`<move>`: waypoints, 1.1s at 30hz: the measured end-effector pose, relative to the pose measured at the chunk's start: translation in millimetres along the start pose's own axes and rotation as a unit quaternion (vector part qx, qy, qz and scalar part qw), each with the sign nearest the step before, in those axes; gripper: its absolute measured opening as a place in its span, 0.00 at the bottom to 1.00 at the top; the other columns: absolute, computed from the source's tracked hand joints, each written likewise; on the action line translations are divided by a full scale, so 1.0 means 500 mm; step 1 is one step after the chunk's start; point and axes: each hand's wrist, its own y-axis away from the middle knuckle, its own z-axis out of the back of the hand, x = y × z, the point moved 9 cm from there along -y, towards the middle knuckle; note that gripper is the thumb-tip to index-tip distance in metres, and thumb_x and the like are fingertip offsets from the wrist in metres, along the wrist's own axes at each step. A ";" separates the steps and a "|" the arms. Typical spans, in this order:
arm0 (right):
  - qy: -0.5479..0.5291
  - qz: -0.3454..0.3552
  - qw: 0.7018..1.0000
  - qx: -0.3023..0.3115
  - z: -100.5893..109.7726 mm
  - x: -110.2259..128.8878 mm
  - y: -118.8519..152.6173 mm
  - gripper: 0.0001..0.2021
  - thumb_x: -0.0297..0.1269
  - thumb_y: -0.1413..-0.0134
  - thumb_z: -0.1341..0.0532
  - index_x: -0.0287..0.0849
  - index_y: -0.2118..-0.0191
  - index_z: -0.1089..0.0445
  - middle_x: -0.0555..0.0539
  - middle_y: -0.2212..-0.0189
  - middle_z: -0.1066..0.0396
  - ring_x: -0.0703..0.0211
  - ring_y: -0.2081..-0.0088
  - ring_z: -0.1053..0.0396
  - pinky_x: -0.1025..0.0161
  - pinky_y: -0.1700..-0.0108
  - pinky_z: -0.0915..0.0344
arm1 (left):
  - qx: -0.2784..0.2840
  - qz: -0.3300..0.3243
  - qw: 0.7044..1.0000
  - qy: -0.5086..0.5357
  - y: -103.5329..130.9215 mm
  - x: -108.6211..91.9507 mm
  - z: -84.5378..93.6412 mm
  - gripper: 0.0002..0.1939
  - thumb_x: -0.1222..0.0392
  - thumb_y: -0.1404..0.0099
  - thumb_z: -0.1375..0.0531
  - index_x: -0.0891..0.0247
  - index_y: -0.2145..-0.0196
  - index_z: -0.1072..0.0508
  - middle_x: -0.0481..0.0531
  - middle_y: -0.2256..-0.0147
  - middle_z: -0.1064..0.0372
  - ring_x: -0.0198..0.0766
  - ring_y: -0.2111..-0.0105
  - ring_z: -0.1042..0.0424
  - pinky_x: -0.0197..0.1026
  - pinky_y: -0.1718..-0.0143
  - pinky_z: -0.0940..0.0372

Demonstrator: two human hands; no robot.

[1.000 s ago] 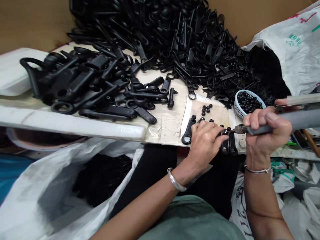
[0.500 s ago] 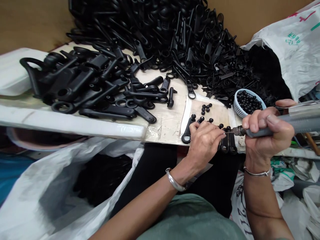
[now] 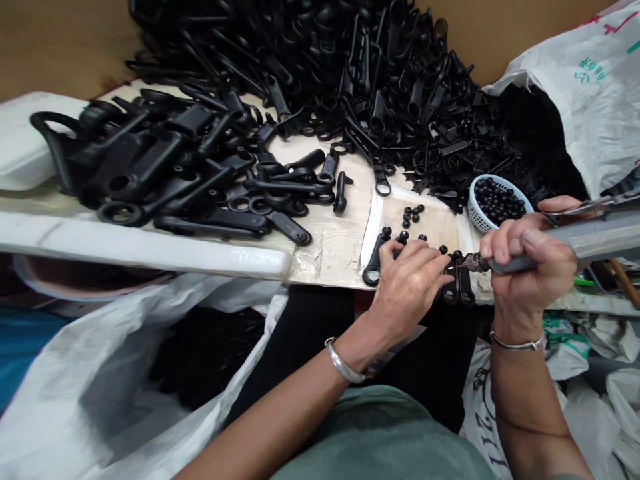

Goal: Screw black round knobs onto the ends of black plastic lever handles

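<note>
My right fingers (image 3: pixel 503 241) grip a grey cylindrical driver (image 3: pixel 595 239), axis pointing left; my left fingers (image 3: pixel 429 265) hold something unclear. White plastic sack (image 3: pixel 597 113): green writing.

Green characters (image 3: pixel 590 71) (illegible) — white bag (image 3: pixel 590 127); black "2" (image 3: pixel 485 423) — lower sack (image 3: pixel 475 395)

White box (image 3: pixel 37 140): at ten o'clock, on the surface (image 3: pixel 333 243).
Printed bag (image 3: pixel 595 93): at two o'clock, having green and red marks.
Basin (image 3: pixel 85 293): at nine o'clock, under the surface, partly hidden.
Crumpled bags (image 3: pixel 590 407): at four o'clock, lower.
</note>
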 end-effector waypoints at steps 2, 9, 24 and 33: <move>0.005 0.003 0.999 -0.031 0.017 -0.004 -0.009 0.12 0.30 0.61 0.38 0.46 0.66 0.35 0.62 0.86 0.42 0.68 0.87 0.45 0.66 0.84 0.42 | 0.024 -0.029 0.999 -0.024 0.013 -0.009 -0.005 0.07 0.58 0.31 0.38 0.62 0.57 0.26 0.52 0.56 0.22 0.43 0.52 0.27 0.53 0.46 0.48; 0.029 0.058 0.996 -0.055 0.031 -0.028 -0.035 0.09 0.28 0.59 0.40 0.48 0.68 0.33 0.62 0.86 0.44 0.67 0.87 0.45 0.64 0.82 0.40 | 0.108 -0.096 0.986 -0.076 0.058 -0.024 -0.066 0.11 0.66 0.33 0.38 0.67 0.53 0.28 0.60 0.48 0.26 0.48 0.45 0.28 0.72 0.35 0.60; 0.085 0.043 0.994 -0.052 0.014 -0.073 -0.022 0.08 0.33 0.57 0.40 0.51 0.68 0.36 0.61 0.87 0.45 0.64 0.88 0.47 0.61 0.83 0.41 | 0.137 -0.140 0.971 -0.136 0.052 -0.028 -0.084 0.11 0.71 0.30 0.46 0.68 0.54 0.26 0.60 0.49 0.26 0.46 0.46 0.27 0.71 0.33 0.61; 0.052 0.007 0.999 0.014 -0.001 -0.102 -0.024 0.10 0.29 0.57 0.37 0.49 0.68 0.35 0.61 0.85 0.42 0.65 0.86 0.42 0.63 0.80 0.39 | 0.126 -0.169 0.964 -0.161 0.056 -0.035 -0.081 0.13 0.70 0.30 0.47 0.70 0.53 0.26 0.60 0.49 0.25 0.47 0.47 0.26 0.66 0.35 0.48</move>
